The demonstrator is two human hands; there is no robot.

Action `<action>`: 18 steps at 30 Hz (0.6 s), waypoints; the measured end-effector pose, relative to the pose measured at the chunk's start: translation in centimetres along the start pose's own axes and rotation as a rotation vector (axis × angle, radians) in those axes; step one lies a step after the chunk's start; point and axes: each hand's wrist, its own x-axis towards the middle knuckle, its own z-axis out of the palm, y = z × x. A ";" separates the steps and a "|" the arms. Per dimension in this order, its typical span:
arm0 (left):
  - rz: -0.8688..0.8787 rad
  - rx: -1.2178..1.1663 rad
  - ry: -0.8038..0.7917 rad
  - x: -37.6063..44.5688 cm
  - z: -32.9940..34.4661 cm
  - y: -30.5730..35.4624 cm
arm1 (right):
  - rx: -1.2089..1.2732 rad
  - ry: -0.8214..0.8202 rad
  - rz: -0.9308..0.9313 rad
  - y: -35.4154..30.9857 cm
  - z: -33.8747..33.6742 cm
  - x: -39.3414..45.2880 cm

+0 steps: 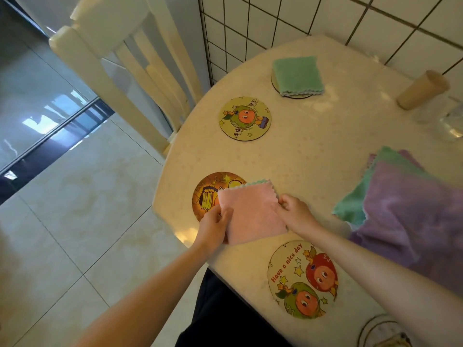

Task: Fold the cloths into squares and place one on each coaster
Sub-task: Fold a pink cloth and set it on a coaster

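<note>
A folded pink cloth is held just above the table, overlapping the right part of an orange coaster. My left hand grips its near left corner and my right hand pinches its right edge. A folded green cloth lies on the farthest coaster. A yellow-green coaster and the nearer "Have a nice day" coaster lie bare. Unfolded purple and green cloths are piled at the right.
A cream chair stands at the table's far left edge. A beige cylinder and clear glassware sit by the tiled wall. Another round item shows at the bottom edge.
</note>
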 end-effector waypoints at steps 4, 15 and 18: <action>-0.067 0.015 0.060 0.3 0.3 0.1 | -0.151 0.064 0.049 -0.2 0.6 0.2; -0.113 0.327 0.317 0.2 -0.6 0.6 | -0.503 0.174 0.122 -2.9 0.8 0.0; -0.146 0.255 0.283 0.4 -0.4 1.3 | -0.339 0.132 0.170 -3.3 0.7 0.9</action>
